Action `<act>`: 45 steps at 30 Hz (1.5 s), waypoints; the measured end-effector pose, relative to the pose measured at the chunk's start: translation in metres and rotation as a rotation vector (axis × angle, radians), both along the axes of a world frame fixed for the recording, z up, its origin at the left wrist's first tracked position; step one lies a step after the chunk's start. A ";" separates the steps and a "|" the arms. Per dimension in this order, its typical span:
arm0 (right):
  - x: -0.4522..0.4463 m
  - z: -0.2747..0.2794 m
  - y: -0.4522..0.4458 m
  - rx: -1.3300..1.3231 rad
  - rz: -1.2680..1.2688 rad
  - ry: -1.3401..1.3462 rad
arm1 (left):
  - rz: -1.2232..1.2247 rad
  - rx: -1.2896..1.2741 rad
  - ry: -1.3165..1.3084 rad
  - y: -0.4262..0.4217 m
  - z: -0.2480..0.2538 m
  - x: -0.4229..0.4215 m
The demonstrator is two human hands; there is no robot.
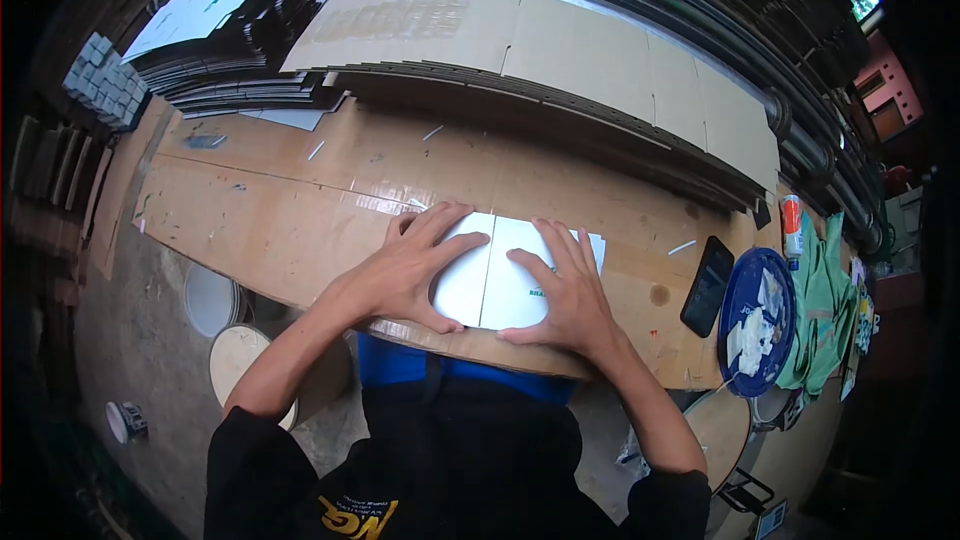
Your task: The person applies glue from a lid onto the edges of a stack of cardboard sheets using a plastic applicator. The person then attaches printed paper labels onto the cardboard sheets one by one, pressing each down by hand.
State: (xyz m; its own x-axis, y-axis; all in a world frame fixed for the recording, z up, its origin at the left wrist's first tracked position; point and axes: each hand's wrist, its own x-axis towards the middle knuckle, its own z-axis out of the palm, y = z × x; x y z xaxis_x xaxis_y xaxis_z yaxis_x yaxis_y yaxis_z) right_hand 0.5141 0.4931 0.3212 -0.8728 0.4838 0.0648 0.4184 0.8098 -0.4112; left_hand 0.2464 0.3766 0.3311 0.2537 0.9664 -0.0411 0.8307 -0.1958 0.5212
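A white cardboard piece [468, 283] lies at the near edge of the worktable, a dark seam running down its middle and green print showing on its right half. My left hand [425, 265] grips its left side, fingers curled over the far edge and thumb near the seam. On the other side, my right hand [560, 285] holds the right half, its fingers bent over the top and side and partly covering the print. How many layers the white piece has, I cannot tell.
Behind the worktable [300, 180] are a long stack of brown cardboard sheets [580, 45] and white sheets [215, 5]. To the right are a phone [707, 286], a blue lid with white paste [730, 305], a green cloth [818, 320] and a bottle [792, 225].
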 end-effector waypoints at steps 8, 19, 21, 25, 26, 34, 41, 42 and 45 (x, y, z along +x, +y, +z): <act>-0.001 -0.001 -0.001 -0.002 -0.010 0.026 | 0.029 -0.009 -0.006 -0.001 0.001 0.003; -0.002 0.001 -0.003 0.023 -0.007 0.014 | 0.038 0.045 0.012 -0.006 -0.011 0.003; -0.003 0.002 -0.004 0.026 -0.007 0.012 | 0.038 0.038 0.011 -0.007 -0.010 0.003; -0.003 0.001 -0.004 0.030 -0.004 0.009 | 0.043 0.049 0.012 -0.008 -0.014 0.003; -0.003 0.000 -0.004 0.028 -0.007 0.017 | 0.041 0.052 0.018 -0.008 -0.015 0.003; 0.009 0.031 0.006 0.117 -0.094 0.284 | 0.035 0.064 0.063 -0.007 -0.010 0.004; 0.075 0.066 0.134 0.483 -1.093 0.656 | 0.050 0.083 0.108 -0.010 -0.005 0.008; 0.081 0.068 0.143 0.522 -1.139 0.564 | 0.024 0.096 0.100 -0.009 -0.003 0.009; 0.086 0.081 0.147 0.347 -1.252 0.607 | 0.070 0.073 0.129 -0.010 -0.002 0.011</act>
